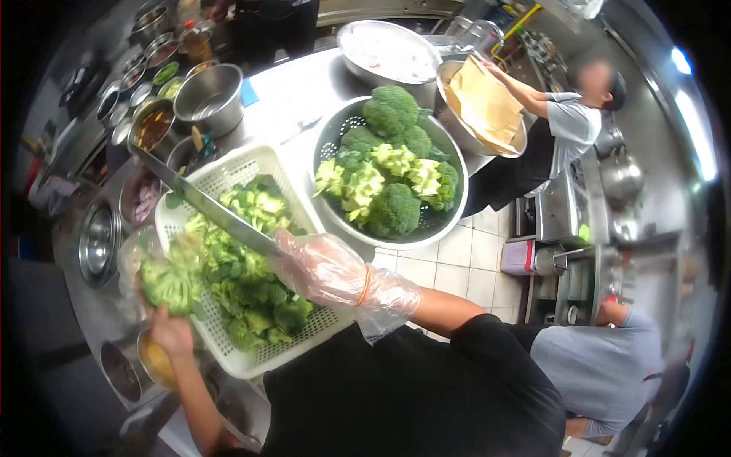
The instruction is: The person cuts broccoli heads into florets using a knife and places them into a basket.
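Note:
My right hand (324, 270), in a clear plastic glove with an orange band at the wrist, is closed on the handle of a long knife (221, 215). The blade reaches up and left over a white perforated basket (255, 364) of cut broccoli pieces (263, 286). At the basket's left side my left hand (171, 331) holds a light green broccoli head (169, 288), blurred by motion. Beyond the basket stands a round metal colander (455, 152) with whole broccoli heads (392, 209), some stem side up.
Metal pots (209, 99) and small bowls stand at the upper left. A bowl with brown paper (483, 103) is at the upper right, touched by a person (571, 126). Another person in grey (598, 365) is at the lower right. A white-filled basin (387, 53) stands behind the colander.

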`<state>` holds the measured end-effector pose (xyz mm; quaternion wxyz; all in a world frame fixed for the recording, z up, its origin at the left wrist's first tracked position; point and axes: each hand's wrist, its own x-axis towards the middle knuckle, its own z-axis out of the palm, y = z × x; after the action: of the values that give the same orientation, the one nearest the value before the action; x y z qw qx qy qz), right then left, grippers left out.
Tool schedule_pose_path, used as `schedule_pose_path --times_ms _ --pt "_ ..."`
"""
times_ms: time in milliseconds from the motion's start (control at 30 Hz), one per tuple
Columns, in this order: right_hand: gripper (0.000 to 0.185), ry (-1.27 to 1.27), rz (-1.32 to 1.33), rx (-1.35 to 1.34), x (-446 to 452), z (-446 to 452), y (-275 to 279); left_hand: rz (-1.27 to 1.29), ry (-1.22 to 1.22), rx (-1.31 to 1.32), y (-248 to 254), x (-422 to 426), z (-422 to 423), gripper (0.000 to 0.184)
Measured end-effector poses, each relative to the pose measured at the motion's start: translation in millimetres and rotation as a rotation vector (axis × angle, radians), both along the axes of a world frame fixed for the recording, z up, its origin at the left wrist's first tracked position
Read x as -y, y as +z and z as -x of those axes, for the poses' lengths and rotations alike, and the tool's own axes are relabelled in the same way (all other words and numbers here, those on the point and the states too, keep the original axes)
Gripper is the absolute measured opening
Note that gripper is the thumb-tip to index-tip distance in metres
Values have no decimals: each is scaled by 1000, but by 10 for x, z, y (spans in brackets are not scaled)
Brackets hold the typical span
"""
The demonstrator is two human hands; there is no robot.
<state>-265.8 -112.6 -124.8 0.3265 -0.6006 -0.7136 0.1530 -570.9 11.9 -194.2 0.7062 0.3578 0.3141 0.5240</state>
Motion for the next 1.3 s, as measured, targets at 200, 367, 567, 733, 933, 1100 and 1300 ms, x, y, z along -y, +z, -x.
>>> schedule_pose_path --times_ms 200,367,567,733,933,1100,1300 --pt "45 -19 133 150 -64 -22 35 623 71 197 47 114 -460 54" --pt "44 88 -226 60 -260 105 126 509 -239 505 -64 101 -547 56" --pt "16 173 -412 -64 -433 263 -17 551 -213 450 153 139 -649 58" --pt "11 33 320 -398 -422 415 -119 553 -285 471 -20 174 -628 55" --pt "12 75 379 -371 -308 297 -46 250 -46 222 -121 152 -603 45" --pt "21 93 -262 -112 -277 326 -140 186 -12 232 -20 186 -621 43" --pt "25 29 285 -611 -269 245 -297 63 1 115 -79 280 -672 52"
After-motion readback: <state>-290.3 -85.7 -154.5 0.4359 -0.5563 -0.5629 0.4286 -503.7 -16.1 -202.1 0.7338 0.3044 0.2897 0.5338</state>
